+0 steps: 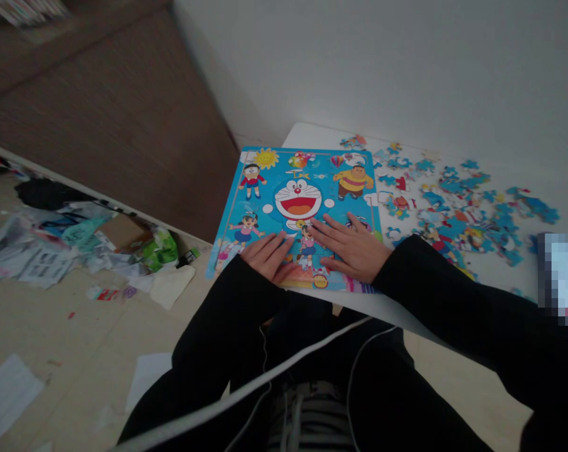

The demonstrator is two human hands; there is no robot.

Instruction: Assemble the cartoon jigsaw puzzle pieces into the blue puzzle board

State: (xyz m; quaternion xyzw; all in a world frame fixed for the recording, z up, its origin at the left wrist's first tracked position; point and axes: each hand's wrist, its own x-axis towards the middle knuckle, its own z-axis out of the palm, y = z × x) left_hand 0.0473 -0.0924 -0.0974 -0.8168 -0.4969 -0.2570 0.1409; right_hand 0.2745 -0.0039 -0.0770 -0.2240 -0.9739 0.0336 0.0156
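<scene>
A blue cartoon jigsaw puzzle board point(293, 182) lies on the left end of a white table point(500, 276), its left edge overhanging. My left hand point(269, 256) rests flat on the board's lower part, fingers stretched out. My right hand point(352, 246) lies flat beside it, fingers spread, pressing on the board near a small figure. Neither hand holds anything. Both arms wear black sleeves.
Several loose blue puzzle pieces point(453, 201) are scattered on the table right of the board. A white wall stands behind. On the floor at left lie crumpled papers, bags and a cardboard box point(118, 232). A dark wooden cabinet point(123, 125) stands beyond.
</scene>
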